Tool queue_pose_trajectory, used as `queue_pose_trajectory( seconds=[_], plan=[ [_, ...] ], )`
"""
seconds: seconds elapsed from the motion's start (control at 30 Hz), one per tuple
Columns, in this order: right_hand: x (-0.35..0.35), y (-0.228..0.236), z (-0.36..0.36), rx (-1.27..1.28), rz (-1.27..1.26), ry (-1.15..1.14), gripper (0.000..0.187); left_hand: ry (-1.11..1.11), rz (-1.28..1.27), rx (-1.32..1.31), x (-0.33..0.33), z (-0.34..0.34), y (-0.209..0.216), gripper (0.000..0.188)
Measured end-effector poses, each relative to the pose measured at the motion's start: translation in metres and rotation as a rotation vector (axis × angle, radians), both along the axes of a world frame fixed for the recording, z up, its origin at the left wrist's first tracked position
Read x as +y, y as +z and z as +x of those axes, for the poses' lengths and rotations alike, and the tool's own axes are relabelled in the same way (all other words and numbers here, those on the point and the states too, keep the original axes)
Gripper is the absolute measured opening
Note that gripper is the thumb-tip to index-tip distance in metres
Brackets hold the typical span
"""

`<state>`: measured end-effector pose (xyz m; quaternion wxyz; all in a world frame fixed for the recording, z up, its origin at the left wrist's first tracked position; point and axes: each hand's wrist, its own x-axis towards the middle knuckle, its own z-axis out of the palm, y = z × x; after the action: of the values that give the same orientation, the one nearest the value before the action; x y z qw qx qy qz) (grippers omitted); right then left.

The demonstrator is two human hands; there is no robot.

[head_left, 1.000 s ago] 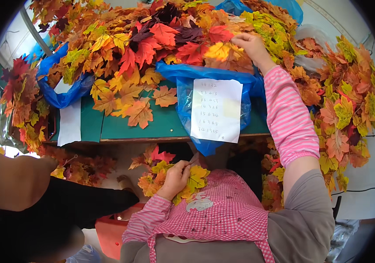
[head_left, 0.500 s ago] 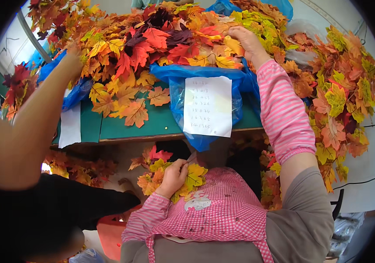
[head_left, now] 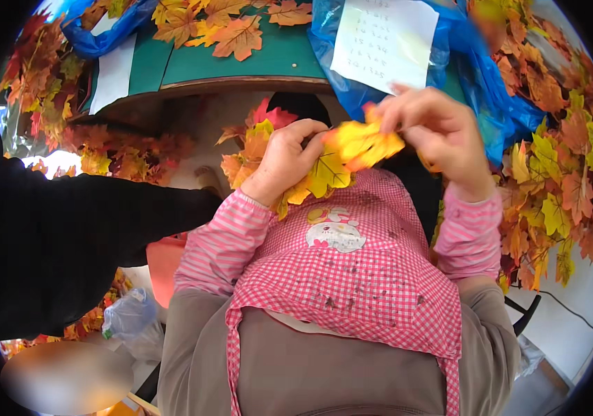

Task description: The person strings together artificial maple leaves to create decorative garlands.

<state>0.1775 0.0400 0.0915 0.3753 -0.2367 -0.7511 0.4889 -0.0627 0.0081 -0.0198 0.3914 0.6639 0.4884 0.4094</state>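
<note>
In front of my lap, my left hand (head_left: 286, 161) is closed around a bunch of artificial maple leaves (head_left: 246, 156), coloured orange, yellow and pink-red. Its stems are hidden by my fingers. My right hand (head_left: 445, 135), at chest height to the right, pinches a bright yellow artificial maple leaf (head_left: 364, 144) with reddish edges. That leaf is smeared by motion, and its inner end meets the fingertips of my left hand. Whether it is joined to the bunch I cannot tell. Beneath both hands lies my pink checked apron (head_left: 352, 277).
The green table (head_left: 269, 61) ahead bears loose orange leaves (head_left: 237, 36). A handwritten paper sheet (head_left: 387, 41) lies on a blue plastic bag (head_left: 324, 38) over its edge. Leaf garlands (head_left: 553, 180) hang at the right. A person in black (head_left: 81, 236) is close on my left.
My right hand has come down from the leaf pile with a yellow leaf and met my left hand. The view has tilted downward. The neighbour's bare arm no longer shows over the table.
</note>
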Motion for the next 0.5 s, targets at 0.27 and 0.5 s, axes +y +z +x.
queue_pose_trajectory(
  seconds=[0.27,0.5],
  plan=[
    [-0.019,-0.060,-0.019,-0.432,0.218,-0.263,0.008,-0.004,-0.067,0.004,-0.019,0.013,0.005,0.014],
    [-0.018,-0.074,-0.020,-0.399,0.197,-0.275,0.008,0.001,-0.001,-0.024,-0.022,0.016,0.008,0.013]
  ],
)
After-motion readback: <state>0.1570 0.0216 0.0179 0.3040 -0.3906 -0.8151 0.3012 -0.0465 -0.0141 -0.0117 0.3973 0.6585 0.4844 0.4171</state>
